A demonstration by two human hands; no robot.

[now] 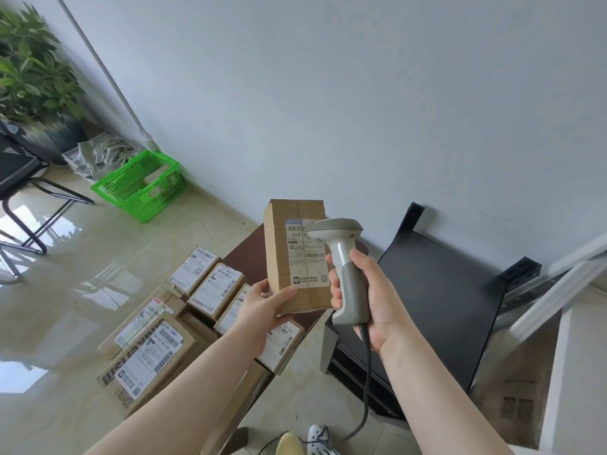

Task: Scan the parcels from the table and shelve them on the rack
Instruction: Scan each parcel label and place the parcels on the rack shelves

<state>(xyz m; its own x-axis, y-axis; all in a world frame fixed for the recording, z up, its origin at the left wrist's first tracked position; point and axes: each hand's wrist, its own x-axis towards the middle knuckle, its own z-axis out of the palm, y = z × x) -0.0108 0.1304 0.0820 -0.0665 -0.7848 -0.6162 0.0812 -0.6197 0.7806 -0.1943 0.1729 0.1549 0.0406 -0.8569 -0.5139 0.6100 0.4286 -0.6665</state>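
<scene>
My left hand (262, 307) grips the bottom of a tall brown cardboard parcel (285, 257) and holds it upright, its white shipping label facing me. My right hand (364, 290) grips the handle of a grey barcode scanner (341, 254), whose head points at the label from the right, close to it. The scanner's cable hangs down past my right wrist. Several more labelled parcels (170, 326) lie on the dark brown table (249, 261) below my left arm. The black rack (437, 300) stands to the right against the wall.
A green plastic basket (141, 185) with small items sits on the tiled floor by the wall. A black chair (19, 178) and a potted plant (33, 70) are at far left. A white frame (558, 290) stands at right. My shoes show at the bottom.
</scene>
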